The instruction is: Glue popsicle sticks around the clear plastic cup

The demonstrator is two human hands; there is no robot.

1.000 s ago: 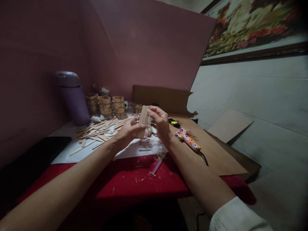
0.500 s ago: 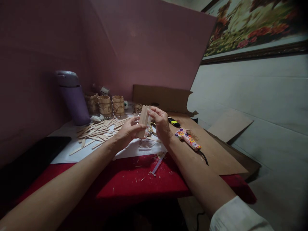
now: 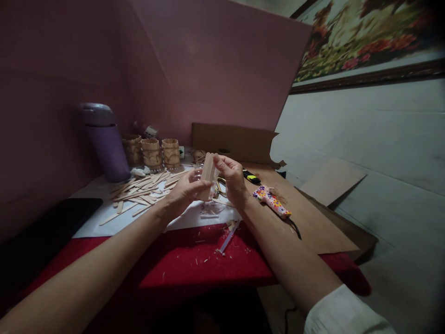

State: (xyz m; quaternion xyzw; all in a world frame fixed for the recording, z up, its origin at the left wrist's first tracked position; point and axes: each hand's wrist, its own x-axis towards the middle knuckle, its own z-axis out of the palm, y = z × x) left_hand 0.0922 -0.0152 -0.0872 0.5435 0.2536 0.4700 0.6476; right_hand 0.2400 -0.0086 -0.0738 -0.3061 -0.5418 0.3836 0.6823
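Observation:
Above the table I hold a clear plastic container (image 3: 197, 176) with several flat craft sticks (image 3: 208, 168) standing side by side along its wall. My left hand (image 3: 189, 188) is wrapped round the container from the left, its thumb pressing across the lower part of the sticks. On the other side my right hand (image 3: 231, 177) pinches the upper end of the rightmost craft stick between thumb and fingers. Much of the container is hidden by the sticks and hands. Just behind the right hand, partly covered, are the golden handles of what look like scissors (image 3: 221, 185).
Loose craft sticks (image 3: 146, 190) lie heaped at left, before stick-covered cups (image 3: 171, 154) and a purple bottle (image 3: 107, 148). A floral glue gun (image 3: 273, 202) and a yellow-black cutter (image 3: 251, 176) rest on cardboard (image 3: 313, 232). A glue stick (image 3: 228, 239) lies on red cloth (image 3: 167, 264).

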